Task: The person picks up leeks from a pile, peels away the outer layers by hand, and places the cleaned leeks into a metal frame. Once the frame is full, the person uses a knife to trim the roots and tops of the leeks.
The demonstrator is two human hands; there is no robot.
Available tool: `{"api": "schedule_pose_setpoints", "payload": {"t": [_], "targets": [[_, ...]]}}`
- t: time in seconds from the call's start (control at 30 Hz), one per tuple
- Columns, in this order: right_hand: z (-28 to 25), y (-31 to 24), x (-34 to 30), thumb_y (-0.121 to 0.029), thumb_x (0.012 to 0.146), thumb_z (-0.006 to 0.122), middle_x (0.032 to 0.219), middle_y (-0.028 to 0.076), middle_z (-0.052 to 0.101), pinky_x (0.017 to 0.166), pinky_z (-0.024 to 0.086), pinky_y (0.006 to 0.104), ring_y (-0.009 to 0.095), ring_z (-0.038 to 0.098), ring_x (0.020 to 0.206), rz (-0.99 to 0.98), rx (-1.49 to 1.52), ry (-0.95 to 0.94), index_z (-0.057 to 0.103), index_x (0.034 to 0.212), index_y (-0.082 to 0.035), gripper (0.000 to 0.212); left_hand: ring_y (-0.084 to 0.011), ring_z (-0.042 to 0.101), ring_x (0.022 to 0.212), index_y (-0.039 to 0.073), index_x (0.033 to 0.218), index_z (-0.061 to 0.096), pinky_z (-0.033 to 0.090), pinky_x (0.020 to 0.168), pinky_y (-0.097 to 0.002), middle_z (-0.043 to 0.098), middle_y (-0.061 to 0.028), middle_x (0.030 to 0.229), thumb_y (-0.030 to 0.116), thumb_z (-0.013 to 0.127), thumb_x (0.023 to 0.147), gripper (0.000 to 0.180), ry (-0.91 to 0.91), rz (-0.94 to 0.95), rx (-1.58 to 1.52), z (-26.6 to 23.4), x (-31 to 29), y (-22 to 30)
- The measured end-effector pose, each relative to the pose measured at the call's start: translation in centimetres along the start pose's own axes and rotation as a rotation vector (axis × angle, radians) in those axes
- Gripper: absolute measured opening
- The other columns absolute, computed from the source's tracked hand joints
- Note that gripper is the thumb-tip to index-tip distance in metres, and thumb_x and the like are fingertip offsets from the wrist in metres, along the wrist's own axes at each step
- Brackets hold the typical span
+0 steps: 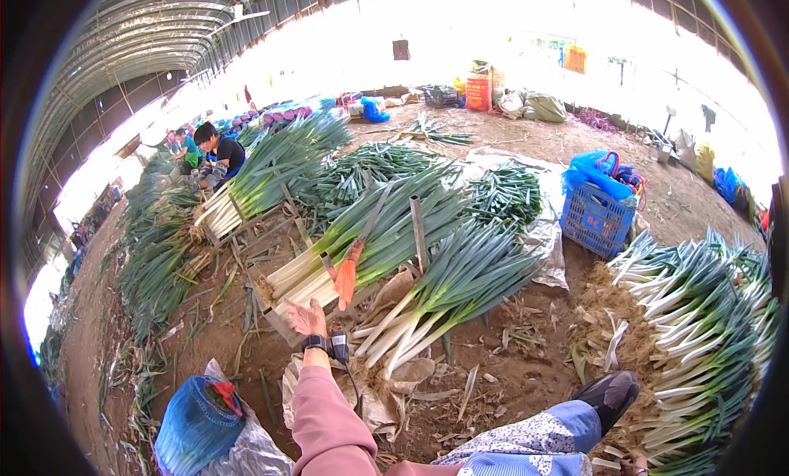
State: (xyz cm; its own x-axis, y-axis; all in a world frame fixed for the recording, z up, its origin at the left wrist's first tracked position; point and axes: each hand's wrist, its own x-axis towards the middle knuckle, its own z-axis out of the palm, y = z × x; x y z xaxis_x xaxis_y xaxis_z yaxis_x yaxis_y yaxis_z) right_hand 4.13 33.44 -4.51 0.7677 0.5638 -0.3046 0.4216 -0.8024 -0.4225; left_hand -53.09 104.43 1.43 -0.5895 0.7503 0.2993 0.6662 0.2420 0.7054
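Observation:
My left hand [306, 318] is stretched out with its fingers apart, holding nothing. It is beside the white root ends of a bundle of leeks [362, 242], which lies in a low rack with upright posts [418, 229]. A bunch of orange strips [347, 275] hangs from a post just right of this hand. Nearer to me, loose leeks [448, 287] lie with white stalks toward my forearm. My right hand [634, 464] shows only in part at the lower edge, next to the long row of leeks [690, 344]; its fingers are hidden.
A blue crate [597, 219] with a blue bag stands beyond my foot [612, 394]. Left of my arm is a blue denim-covered bundle [197, 427]. A person [220, 154] sits by another leek stack [279, 164] at the left. Sacks [479, 90] stand at the back.

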Motion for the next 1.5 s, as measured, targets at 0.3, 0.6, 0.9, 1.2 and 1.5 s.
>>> {"api": "schedule_pose_setpoints", "payload": {"t": [0.3, 0.6, 0.9, 1.2, 1.5], "targets": [[0.8, 1.6, -1.1, -0.031, 0.069, 0.068, 0.082, 0.017, 0.065, 0.071, 0.049, 0.0426, 0.034, 0.061, 0.08, 0.044, 0.004, 0.014, 0.069, 0.084, -0.011, 0.025, -0.0392, 0.049, 0.115, 0.009, 0.133, 0.035, 0.041, 0.095, -0.048, 0.047, -0.0252, 0.125, 0.034, 0.069, 0.066, 0.079, -0.456, -0.194, 0.078, 2.3, -7.2, -3.8], [1.9, 6.4, 0.6, -0.032, 0.07, 0.068, 0.081, 0.017, 0.064, 0.071, 0.05, 0.0417, 0.035, 0.061, 0.079, 0.097, -0.109, 0.025, 0.068, 0.086, -0.013, 0.025, -0.0408, 0.039, 0.123, -0.004, 0.134, 0.032, 0.033, 0.104, -0.0416, 0.04, -0.0296, 0.133, 0.022, 0.067, 0.07, 0.077, -0.789, -0.134, 0.08, 2.2, -14.9, -4.8], [1.3, 3.1, -0.9, -0.024, 0.073, 0.063, 0.087, 0.017, 0.065, 0.076, 0.049, 0.0396, 0.034, 0.062, 0.084, 0.133, -0.064, -0.053, 0.068, 0.089, -0.008, 0.022, -0.0422, 0.047, 0.116, -0.003, 0.128, 0.037, 0.039, 0.099, -0.0424, 0.046, -0.0315, 0.125, 0.026, 0.067, 0.069, 0.072, -0.717, -0.087, 0.21, 1.3, -18.3, -10.5], [0.7, 2.3, -2.1, -0.026, 0.074, 0.065, 0.091, 0.017, 0.064, 0.079, 0.047, 0.0413, 0.036, 0.059, 0.089, 0.173, -0.052, -0.106, 0.065, 0.089, -0.007, 0.024, -0.0374, 0.049, 0.115, -0.003, 0.129, 0.036, 0.039, 0.097, -0.0397, 0.049, -0.0254, 0.125, 0.023, 0.066, 0.068, 0.074, -0.88, 0.025, 0.306, 3.9, -21.9, -15.8], [1.5, 7.3, -2.5, -0.026, 0.074, 0.062, 0.084, 0.018, 0.061, 0.07, 0.047, 0.0459, 0.038, 0.058, 0.084, -0.395, -0.462, -0.021, 0.066, 0.084, -0.009, 0.02, -0.0461, 0.035, 0.125, 0.0, 0.14, 0.022, 0.031, 0.104, -0.0464, 0.036, -0.0318, 0.135, 0.036, 0.06, 0.073, 0.085, -0.99, 0.054, 0.323, 6.8, -24.7, -11.8]]}}
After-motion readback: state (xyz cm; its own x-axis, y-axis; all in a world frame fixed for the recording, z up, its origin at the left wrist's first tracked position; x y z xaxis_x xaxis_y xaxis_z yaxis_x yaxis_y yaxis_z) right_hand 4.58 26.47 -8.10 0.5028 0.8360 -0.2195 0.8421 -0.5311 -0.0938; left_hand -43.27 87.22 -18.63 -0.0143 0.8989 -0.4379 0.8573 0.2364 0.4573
